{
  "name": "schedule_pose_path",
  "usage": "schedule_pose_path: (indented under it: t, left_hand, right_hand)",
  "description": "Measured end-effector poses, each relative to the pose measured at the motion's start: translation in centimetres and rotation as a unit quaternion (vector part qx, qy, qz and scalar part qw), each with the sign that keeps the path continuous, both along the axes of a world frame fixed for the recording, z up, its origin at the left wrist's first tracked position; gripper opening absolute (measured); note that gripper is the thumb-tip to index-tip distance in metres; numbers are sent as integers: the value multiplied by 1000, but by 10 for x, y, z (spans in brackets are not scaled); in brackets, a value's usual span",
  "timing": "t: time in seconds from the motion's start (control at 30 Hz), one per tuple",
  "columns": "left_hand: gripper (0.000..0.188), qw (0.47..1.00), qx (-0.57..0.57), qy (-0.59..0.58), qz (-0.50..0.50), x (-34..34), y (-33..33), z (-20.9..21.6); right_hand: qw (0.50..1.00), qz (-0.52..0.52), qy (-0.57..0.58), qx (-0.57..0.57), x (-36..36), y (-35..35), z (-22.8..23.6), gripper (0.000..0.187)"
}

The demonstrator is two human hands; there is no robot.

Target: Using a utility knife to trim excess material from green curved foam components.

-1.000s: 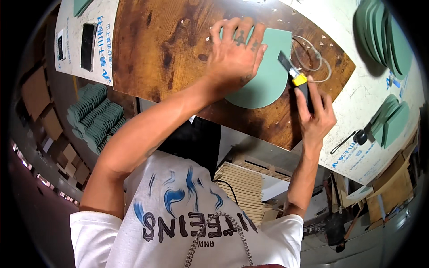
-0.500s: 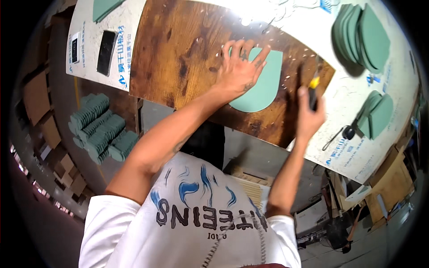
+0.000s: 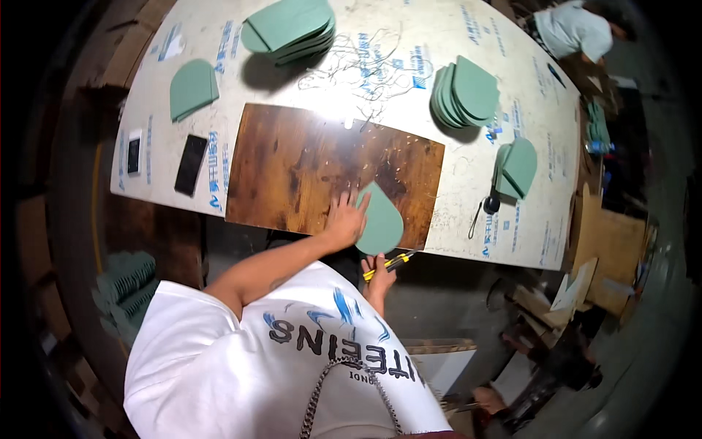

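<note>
Toward four o'clock on the brown wood-grain board [image 3: 285, 168], a spread left hand [image 3: 346, 222] is resting on the flat green arch-shaped panel [image 3: 384, 223], right hand [image 3: 379, 276] gripping a yellow-and-black utility knife [image 3: 395, 262], blade sensibly pointing clear.

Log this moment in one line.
left hand: touching flat green round-ended sheet | right hand: holding yellow-black utility knife | sheet: on brown wood-grain board

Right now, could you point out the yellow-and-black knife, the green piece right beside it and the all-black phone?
Knife [image 3: 399, 260]: head view, on the yellow part of its body.
Green piece [image 3: 382, 222]: head view, middle of its flat face.
Phone [image 3: 191, 165]: head view, middle of its dark face.
</note>
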State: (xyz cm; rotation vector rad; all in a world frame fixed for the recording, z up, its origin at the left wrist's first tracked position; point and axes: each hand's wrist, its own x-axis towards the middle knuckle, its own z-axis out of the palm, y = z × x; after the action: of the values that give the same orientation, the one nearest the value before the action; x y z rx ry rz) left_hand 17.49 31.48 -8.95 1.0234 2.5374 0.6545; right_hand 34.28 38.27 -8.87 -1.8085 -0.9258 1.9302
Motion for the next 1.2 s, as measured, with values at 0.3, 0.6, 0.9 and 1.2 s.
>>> schedule_pose_path:
  t: [0.3,0.6,0.9,1.2]
  left_hand:
    - [42,988,82,-105,-77,-45,-33,28]
    - [54,889,113,-440,-61,-92,-21,211]
    - [54,660,461,-593,11,-68,-75,263]
    - [55,641,522,-562,-36,-63,-110,281]
  right_hand:
    - [978,51,-8,200,0,26,35,26]
    - [912,201,168,316,-58,78,205,31]
    - [888,91,328,309,-70,29,262,43]
    - [880,107,323,333,-67,-1,285,41]
